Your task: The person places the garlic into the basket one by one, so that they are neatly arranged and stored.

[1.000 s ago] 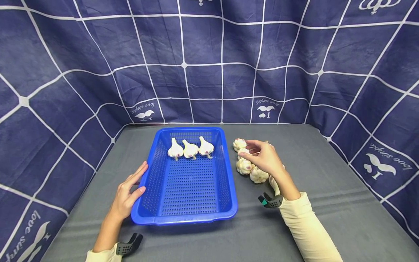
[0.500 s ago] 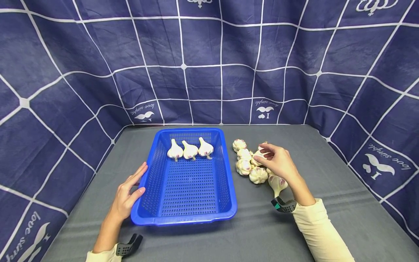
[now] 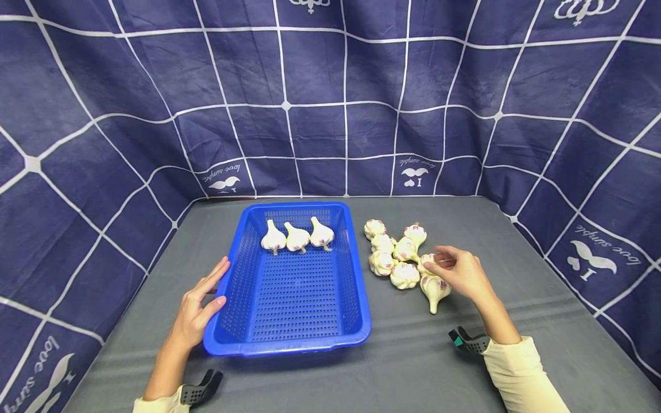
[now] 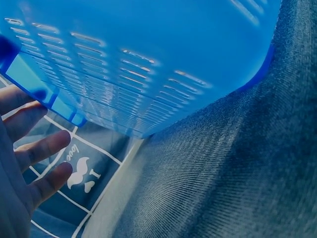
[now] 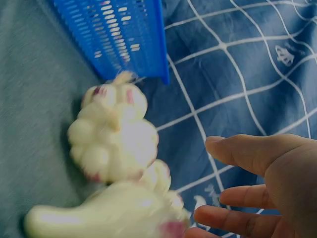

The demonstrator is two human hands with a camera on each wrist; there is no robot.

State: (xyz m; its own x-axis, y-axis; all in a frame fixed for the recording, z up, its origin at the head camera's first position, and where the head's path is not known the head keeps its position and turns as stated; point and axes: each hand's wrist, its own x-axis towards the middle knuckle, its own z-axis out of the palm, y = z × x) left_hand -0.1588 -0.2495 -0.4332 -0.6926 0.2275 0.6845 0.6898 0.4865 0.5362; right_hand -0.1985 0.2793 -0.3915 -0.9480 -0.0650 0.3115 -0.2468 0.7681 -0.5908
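The grey surface (image 3: 516, 298) is enclosed by navy grid-patterned cloth (image 3: 320, 86). The blue basket (image 3: 289, 338) is touched by the relaxed left hand (image 3: 198, 307); garlic bulbs (image 3: 405, 275) are touched by the loosely spread right hand (image 3: 462, 274).

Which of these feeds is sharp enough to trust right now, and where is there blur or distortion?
Head view: sharp and evenly lit, though the wide lens bows the curtain grid; the garlic pile and blue basket read clearly. Right wrist view: garlic smeared and out of focus. Left wrist view: basket wall too close and soft; fabric weave crisp.

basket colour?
Solid blue, perforated all over; the basket shows best in the head view.
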